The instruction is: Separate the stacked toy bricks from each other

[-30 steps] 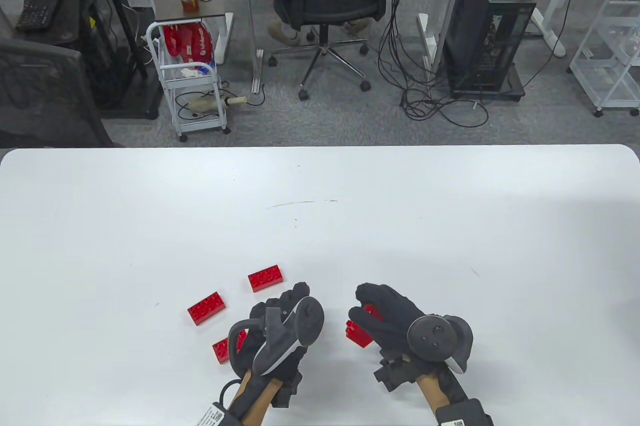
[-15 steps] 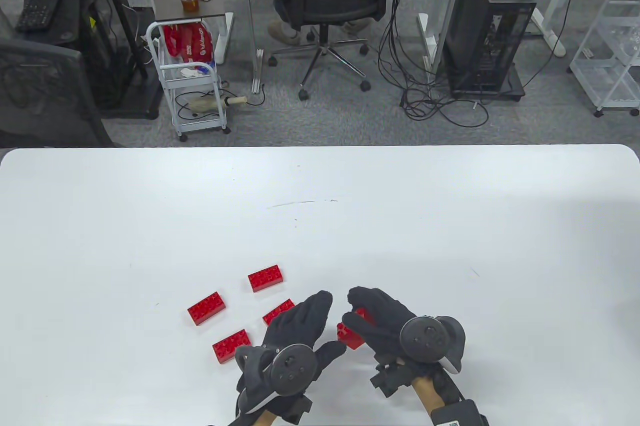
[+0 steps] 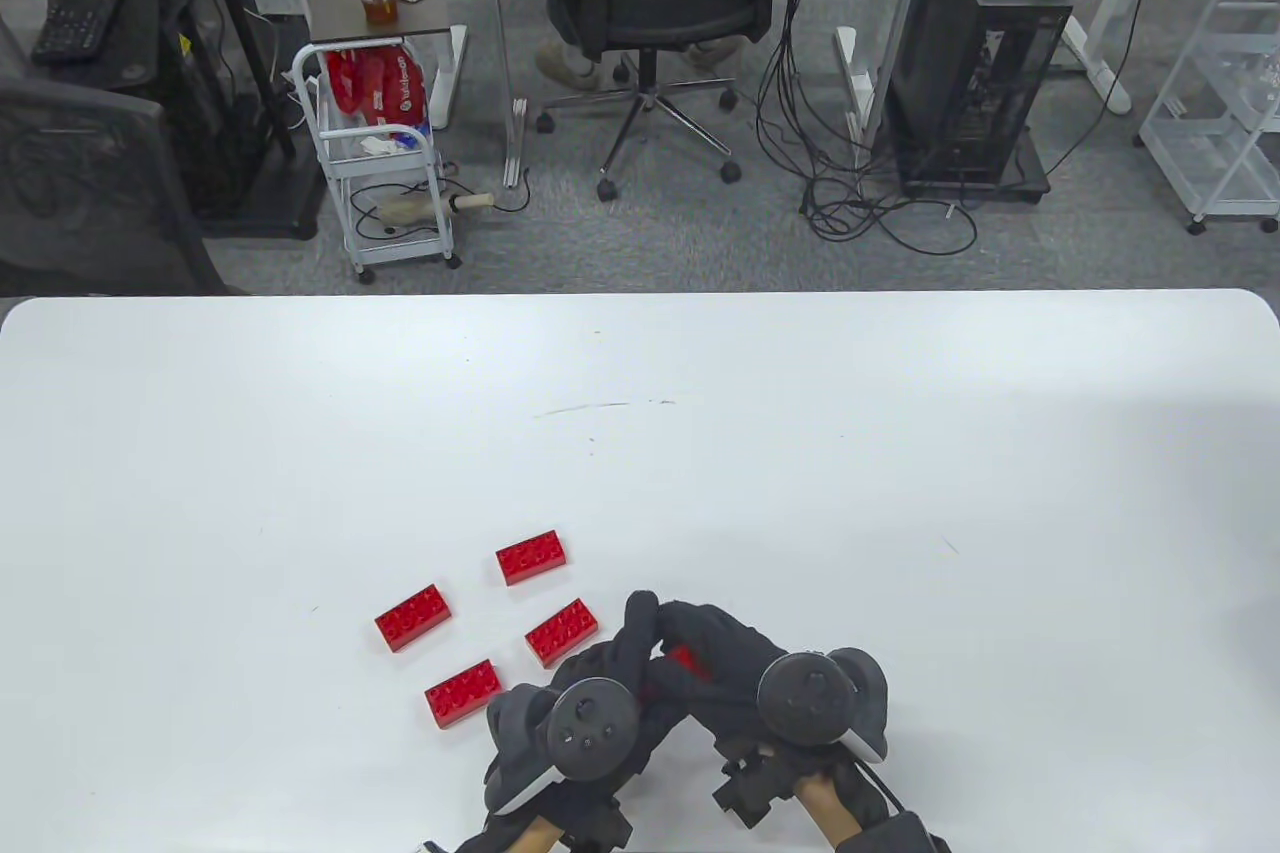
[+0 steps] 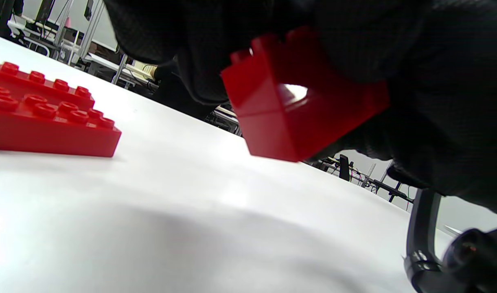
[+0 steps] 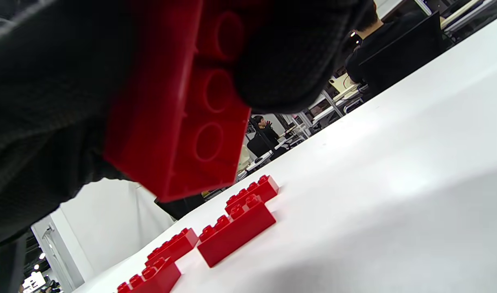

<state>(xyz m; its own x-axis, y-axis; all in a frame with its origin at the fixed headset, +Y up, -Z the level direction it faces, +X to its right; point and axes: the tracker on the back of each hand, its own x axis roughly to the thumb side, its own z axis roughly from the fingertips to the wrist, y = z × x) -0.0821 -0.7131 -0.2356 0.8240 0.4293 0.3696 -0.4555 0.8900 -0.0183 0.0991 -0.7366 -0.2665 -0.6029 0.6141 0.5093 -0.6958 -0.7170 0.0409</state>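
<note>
Both hands meet at bottom centre of the table view: left hand (image 3: pixel 600 693) and right hand (image 3: pixel 745 668) each have their grip clamped on the red brick stack (image 3: pixel 683 658), held above the white surface (image 3: pixel 800 453). Four loose red bricks (image 3: pixel 562 632) lie just left.

Red brick stack (image 3: pixel 684 661) mostly hidden under gloved fingers (image 3: pixel 640 623); stack's brick count unclear
</note>
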